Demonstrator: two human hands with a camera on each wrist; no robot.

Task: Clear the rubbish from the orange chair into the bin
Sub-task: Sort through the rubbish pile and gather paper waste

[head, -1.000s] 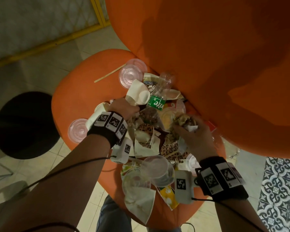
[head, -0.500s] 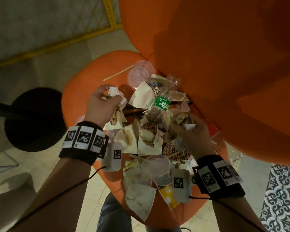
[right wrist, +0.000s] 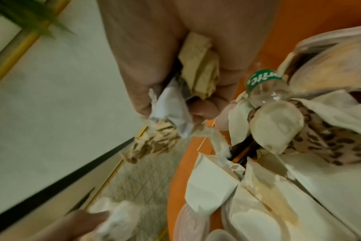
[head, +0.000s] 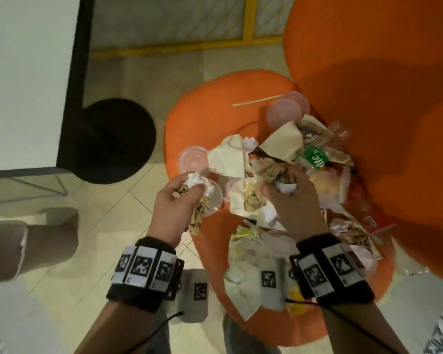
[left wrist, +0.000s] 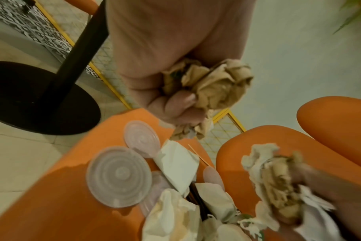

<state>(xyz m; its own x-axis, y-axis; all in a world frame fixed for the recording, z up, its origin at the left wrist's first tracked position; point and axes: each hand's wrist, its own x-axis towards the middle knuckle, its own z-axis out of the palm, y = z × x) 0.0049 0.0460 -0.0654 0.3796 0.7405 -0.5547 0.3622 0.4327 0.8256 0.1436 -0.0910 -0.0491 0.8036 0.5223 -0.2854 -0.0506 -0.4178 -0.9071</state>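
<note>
The orange chair [head: 210, 106] carries a heap of rubbish: paper wrappers [head: 229, 159], clear plastic lids [head: 287, 112], a green-labelled bottle [head: 316, 157] and a wooden stick [head: 257, 100]. My left hand [head: 179, 198] is lifted over the seat's left edge and grips a wad of crumpled brown and white paper [left wrist: 212, 84]. My right hand [head: 289, 195] is over the middle of the heap, fingers curled round another crumpled wad of paper and tissue [right wrist: 183, 104]. No bin shows in any view.
A black round table base [head: 113, 141] and its post stand on the tiled floor left of the chair, under a white tabletop [head: 23, 80]. A beige seat [head: 31, 241] sits at the lower left. A yellow-framed panel [head: 248, 21] runs behind.
My left hand has pulled back from the heap toward me and to the left, carrying its paper wad. The right hand has lifted slightly with its wad. The head view has swung left.
</note>
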